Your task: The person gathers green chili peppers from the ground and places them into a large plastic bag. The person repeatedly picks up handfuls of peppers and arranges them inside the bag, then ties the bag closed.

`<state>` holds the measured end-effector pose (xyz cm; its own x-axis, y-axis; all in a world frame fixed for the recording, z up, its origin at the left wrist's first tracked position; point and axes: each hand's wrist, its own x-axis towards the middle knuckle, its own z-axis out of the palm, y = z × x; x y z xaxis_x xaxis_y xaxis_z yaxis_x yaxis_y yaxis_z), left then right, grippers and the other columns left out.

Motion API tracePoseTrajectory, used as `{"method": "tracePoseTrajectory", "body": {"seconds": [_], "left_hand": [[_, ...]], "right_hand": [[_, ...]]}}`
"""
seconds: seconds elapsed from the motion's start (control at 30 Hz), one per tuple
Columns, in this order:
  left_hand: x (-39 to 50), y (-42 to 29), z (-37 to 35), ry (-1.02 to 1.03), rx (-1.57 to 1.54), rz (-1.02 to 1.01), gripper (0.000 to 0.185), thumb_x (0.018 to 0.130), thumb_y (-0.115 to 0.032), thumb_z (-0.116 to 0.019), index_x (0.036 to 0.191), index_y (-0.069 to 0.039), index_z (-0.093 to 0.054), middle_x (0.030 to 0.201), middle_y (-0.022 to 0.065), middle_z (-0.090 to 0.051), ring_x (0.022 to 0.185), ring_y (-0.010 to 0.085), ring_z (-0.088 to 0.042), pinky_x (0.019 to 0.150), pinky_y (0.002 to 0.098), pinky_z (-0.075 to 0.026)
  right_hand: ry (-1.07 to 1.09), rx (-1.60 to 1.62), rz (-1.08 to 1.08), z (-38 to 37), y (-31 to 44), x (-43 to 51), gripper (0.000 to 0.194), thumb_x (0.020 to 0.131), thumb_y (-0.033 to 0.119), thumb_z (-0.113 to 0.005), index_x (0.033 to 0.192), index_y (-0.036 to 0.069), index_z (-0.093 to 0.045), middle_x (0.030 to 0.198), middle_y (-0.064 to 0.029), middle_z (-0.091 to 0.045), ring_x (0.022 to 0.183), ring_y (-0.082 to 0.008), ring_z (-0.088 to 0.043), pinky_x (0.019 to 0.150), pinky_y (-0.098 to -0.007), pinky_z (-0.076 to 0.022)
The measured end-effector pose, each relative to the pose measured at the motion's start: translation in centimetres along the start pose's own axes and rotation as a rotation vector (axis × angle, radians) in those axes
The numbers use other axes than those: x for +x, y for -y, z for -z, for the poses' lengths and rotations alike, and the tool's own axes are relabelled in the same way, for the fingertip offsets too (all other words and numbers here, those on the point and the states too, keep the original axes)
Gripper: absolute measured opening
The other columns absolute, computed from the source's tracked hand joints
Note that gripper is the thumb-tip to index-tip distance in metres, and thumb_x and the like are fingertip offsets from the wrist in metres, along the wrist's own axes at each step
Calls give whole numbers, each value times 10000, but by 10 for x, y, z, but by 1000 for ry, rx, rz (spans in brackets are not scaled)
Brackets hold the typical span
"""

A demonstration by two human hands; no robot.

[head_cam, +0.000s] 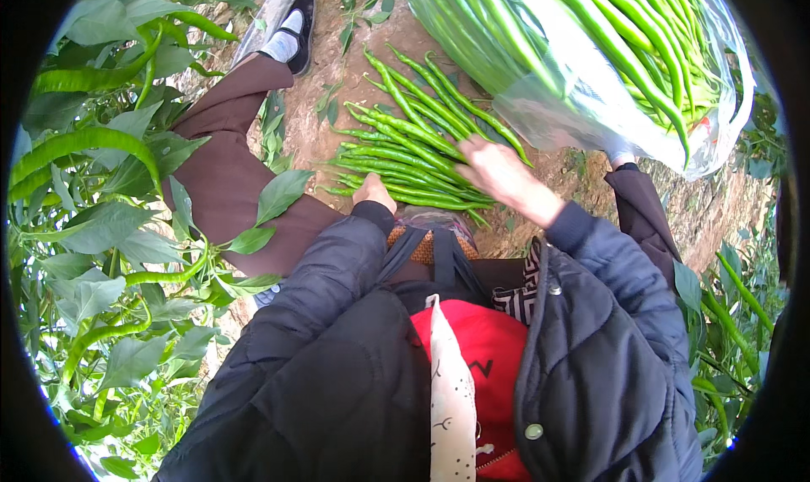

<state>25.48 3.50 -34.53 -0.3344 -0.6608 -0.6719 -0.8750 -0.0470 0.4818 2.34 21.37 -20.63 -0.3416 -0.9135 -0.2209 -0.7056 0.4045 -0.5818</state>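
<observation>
Long green chili peppers [405,147] lie in a loose pile on the bare soil between my legs, most of them roughly side by side. At the near left edge of the pile is my left hand [374,193], its fingers curled against the peppers; its grip is partly hidden. On the right side of the pile my right hand [493,169] touches the peppers, and its fingertips are hard to make out. Just beyond, a large clear plastic bag [544,118] is packed with more long green peppers [633,39], which show at its open right end.
Pepper plants [126,229] with hanging fruit crowd the left side, and some leaves reach over my left leg [234,197]. More plants [728,330] stand at the right. Small weeds [345,33] grow from the soil [380,14]. My left shoe [305,33] rests beyond the pile.
</observation>
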Motion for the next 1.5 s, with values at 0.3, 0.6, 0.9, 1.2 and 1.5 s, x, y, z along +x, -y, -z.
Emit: {"method": "tracePoseTrajectory", "body": {"seconds": [0.3, 0.6, 0.9, 1.2, 1.5], "left_hand": [[7, -62, -21, -317, -1039, 588, 406, 786, -68, -673, 1173, 32, -602, 1129, 175, -663, 949, 338, -669, 837, 509, -562], [-11, -84, -16, -208, -1182, 483, 370, 828, -88, -779, 1147, 44, -645, 1128, 155, -688, 914, 294, -670, 792, 440, -557], [2, -67, -10, -26, -1214, 562, 224, 933, -116, -690, 1123, -46, -594, 969, 148, -657, 792, 310, -662, 677, 455, -568], [-36, -113, 36, 136, -1279, 298, 284, 1033, -431, -621, 999, -150, -593, 882, -20, -549, 786, 142, -538, 701, 345, -481], [-28, -144, 65, 431, -1233, 57, 159, 983, -195, -713, 1062, -71, -654, 877, 56, -667, 798, 182, -653, 706, 344, -552]], "right_hand": [[-29, -252, 73, -100, 6, 40, 318, 820, 128, -686, 1057, -76, -629, 985, -196, -665, 1000, -359, -643, 865, -413, -563], [-150, -158, 233, -77, 24, 27, 197, 761, 97, -635, 928, -6, -647, 896, -129, -605, 943, -288, -616, 858, -372, -528], [-128, -545, 35, -115, 46, 42, 250, 825, 218, -670, 937, -5, -658, 925, -109, -588, 919, -256, -577, 716, -333, -491], [287, 322, -170, -40, 38, 46, 449, 881, 166, -594, 1148, -168, -457, 826, -372, -653, 822, -518, -672, 762, -548, -546], [698, 1509, -466, 27, 14, 29, 407, 1005, 452, -635, 966, 47, -624, 669, -26, -625, 455, -107, -573, 403, -282, -508]]}}
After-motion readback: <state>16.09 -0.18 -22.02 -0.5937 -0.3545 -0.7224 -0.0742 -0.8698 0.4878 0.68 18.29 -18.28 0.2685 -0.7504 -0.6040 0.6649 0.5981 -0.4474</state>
